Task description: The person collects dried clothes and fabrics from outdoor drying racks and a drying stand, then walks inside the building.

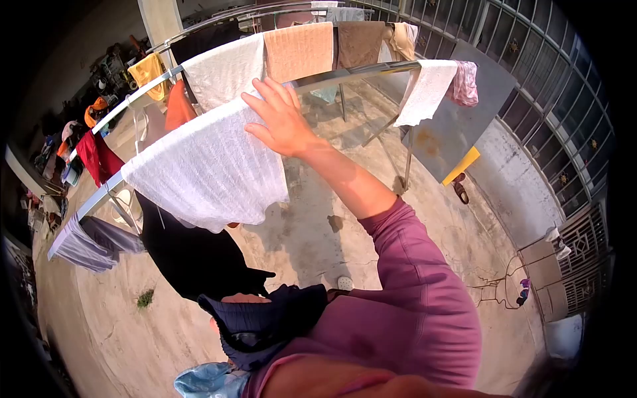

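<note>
My right hand [282,121] rests on the upper right corner of a white towel [206,166] draped over the near metal rail. Its fingers are stretched out and slightly spread, with the thumb apart. Low in the view, a navy garment [262,325] is bunched over my left hand [244,298]. Only a little of that hand shows; its fingers seem wrapped in the cloth. A light blue cloth [209,380] hangs just below, close to my body. Beneath the white towel, a black garment [192,259] hangs down.
A grey-lilac cloth [96,245] hangs at the rail's left end, near a red cloth [98,156]. Peach [298,50] and brown [359,44] towels hang farther back. A smaller white towel [426,91] is on the right. A metal sheet [458,109] leans by the wall.
</note>
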Demonstrator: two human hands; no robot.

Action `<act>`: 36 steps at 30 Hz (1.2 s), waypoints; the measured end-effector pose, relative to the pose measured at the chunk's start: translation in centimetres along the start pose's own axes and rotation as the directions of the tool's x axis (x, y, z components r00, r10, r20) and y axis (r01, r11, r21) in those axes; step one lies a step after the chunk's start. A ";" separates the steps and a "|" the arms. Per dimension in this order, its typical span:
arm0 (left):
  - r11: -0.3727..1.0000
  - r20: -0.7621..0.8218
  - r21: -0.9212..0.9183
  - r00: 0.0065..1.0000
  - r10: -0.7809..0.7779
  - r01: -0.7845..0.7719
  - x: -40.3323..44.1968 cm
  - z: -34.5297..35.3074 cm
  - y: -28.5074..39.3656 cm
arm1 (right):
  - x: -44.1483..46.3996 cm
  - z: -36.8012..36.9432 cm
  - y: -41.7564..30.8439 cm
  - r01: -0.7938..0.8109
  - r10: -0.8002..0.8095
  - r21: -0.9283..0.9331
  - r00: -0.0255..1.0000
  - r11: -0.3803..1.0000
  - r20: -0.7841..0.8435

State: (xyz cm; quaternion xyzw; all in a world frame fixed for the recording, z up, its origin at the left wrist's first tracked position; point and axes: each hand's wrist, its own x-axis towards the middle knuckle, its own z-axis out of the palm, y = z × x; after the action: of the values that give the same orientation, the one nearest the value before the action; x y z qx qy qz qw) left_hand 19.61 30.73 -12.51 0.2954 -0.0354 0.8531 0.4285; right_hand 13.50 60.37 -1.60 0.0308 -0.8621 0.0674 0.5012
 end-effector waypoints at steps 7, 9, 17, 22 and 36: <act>0.986 0.007 -0.115 0.993 -0.118 0.118 6.2 -2.5 -7.8 | -5.8 -12.0 19.6 -0.373 0.314 -0.292 0.922 0.881 -0.228; 0.980 -0.001 -0.145 0.990 -0.138 0.137 7.9 -3.2 -10.6 | -7.3 -15.3 25.5 -0.460 0.386 -0.377 0.886 0.804 -0.256; 0.997 -0.236 0.023 0.969 -0.067 0.074 11.4 -3.5 -16.6 | -9.2 -18.1 34.6 -0.401 0.406 -0.568 0.905 0.719 -0.124; 0.987 -0.343 0.075 0.933 -0.109 0.143 12.7 -1.8 -19.0 | -8.0 -15.0 29.5 -0.327 0.301 -0.471 0.944 0.819 -0.133; 0.994 0.267 0.029 0.957 -0.111 0.107 15.1 -3.5 -16.7 | -2.6 -4.2 8.3 -0.002 0.001 0.107 1.000 0.994 0.014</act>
State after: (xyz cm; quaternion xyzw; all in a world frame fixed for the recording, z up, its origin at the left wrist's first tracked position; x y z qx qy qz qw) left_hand 23.62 53.13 -10.51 0.4126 -0.0705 0.7806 0.4642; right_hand 17.40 69.16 -2.56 0.0573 -0.8608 0.1135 0.4928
